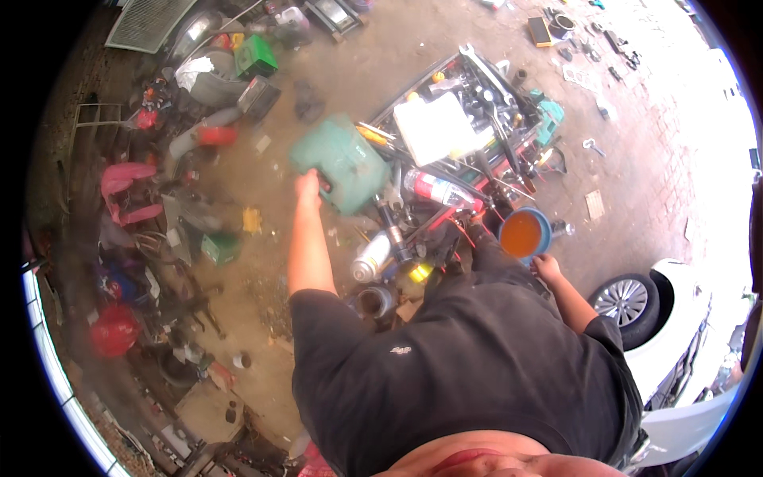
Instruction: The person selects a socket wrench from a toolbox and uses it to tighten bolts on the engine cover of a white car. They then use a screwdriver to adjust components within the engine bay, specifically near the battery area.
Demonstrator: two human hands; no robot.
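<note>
My left hand [308, 184] is stretched out to the left and closed round the handle of a green moulded plastic case [340, 159]. The case hangs beside the left end of a large open tool tray [397, 103]. On the other side, my right hand [545, 268] grips the rim of a blue tub [544, 230]. Orange-brown liquid [520, 233] shows inside the tub. Between my hands lie a clear bottle with a red and white label [442, 191] and a white spray can [371, 258]. A white flat box [435, 127] rests over the tools, near several wrenches [485, 73].
Scrap parts crowd the left side, including a pink plastic piece [131, 195], a red round object [115, 330] and a green box [255, 57]. At the right stands a white car with its wheel [625, 300] near me. Loose parts and a wrench [593, 147] lie on the paving.
</note>
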